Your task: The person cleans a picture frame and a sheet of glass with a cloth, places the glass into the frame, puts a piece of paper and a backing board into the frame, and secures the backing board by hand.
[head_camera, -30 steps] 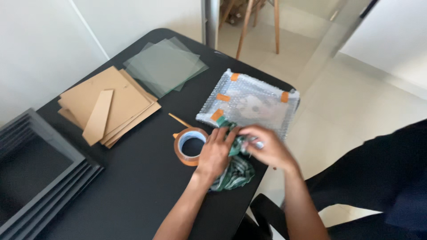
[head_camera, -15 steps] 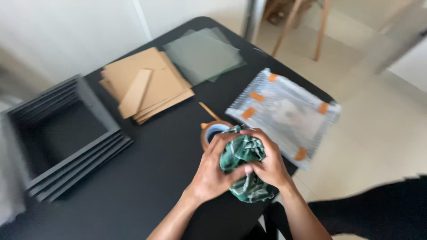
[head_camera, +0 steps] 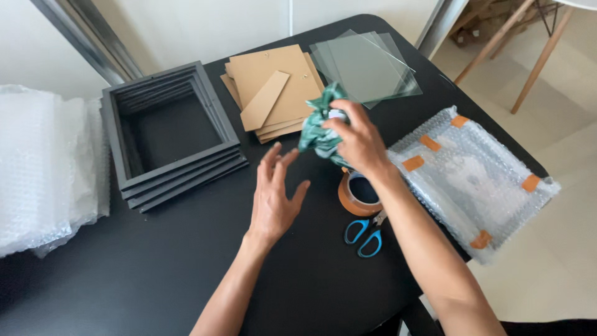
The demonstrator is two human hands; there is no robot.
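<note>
My right hand (head_camera: 357,140) grips a crumpled green cloth (head_camera: 318,130) and holds it above the black table (head_camera: 155,261), near the stack of brown backing boards (head_camera: 273,87). My left hand (head_camera: 273,193) hovers flat over the table with fingers spread, holding nothing. Just right of it lie a roll of brown tape (head_camera: 357,194) and blue-handled scissors (head_camera: 364,233), partly under my right forearm.
A stack of black picture frames (head_camera: 171,134) sits at the left. Glass panes (head_camera: 367,65) lie at the far edge. A bubble-wrapped parcel with orange tape (head_camera: 472,177) rests at the right edge. Loose bubble wrap (head_camera: 43,168) lies at far left. Chair legs (head_camera: 535,50) stand beyond.
My right hand has lifted the green cloth away from the tape toward the boards. My left hand has let go of the cloth and opened. The view shifted left.
</note>
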